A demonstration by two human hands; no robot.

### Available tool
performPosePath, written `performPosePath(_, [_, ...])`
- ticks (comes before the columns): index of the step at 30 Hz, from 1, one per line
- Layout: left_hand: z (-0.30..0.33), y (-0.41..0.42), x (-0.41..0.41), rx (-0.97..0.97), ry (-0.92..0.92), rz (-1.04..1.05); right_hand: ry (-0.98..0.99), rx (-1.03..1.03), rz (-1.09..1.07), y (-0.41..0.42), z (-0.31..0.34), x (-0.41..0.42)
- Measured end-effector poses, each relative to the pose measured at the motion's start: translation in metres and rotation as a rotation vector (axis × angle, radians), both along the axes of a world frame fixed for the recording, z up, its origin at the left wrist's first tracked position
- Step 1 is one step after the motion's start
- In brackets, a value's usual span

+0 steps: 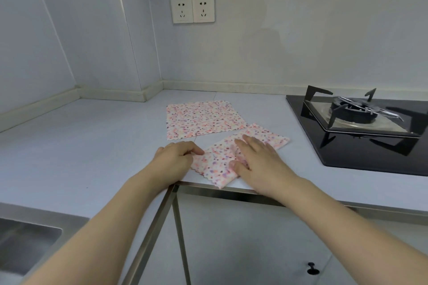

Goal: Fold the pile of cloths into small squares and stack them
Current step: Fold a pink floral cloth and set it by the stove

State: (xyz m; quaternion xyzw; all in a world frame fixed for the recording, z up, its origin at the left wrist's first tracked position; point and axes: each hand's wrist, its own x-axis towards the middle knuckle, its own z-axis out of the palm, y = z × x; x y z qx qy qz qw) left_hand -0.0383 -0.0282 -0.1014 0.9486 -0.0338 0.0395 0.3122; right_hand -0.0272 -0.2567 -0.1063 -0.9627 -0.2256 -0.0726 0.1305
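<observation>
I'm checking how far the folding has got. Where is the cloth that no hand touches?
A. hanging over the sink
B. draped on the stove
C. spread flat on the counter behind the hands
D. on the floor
C: the flat cloth lies spread on the counter beyond both hands, which rest on the nearer cloth.

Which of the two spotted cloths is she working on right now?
The nearer cloth at the counter's front edge: both hands are on it and it lies partly folded. The farther cloth lies spread flat, untouched, towards the wall.
</observation>
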Motion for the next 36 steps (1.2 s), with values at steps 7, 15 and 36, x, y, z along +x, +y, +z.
performPosePath(7, [0.007,0.005,-0.006,-0.284,0.084,-0.003,-0.301,0.052,0.252,0.017,-0.02,-0.059])
performPosePath(15, [0.031,0.001,-0.023,0.064,0.339,-0.358,-0.164,0.407,0.074,-0.003,-0.008,-0.067])
performPosePath(36, [0.038,-0.096,0.06,-0.145,0.016,-0.031,0.054,0.563,-0.231,-0.069,0.018,0.033])
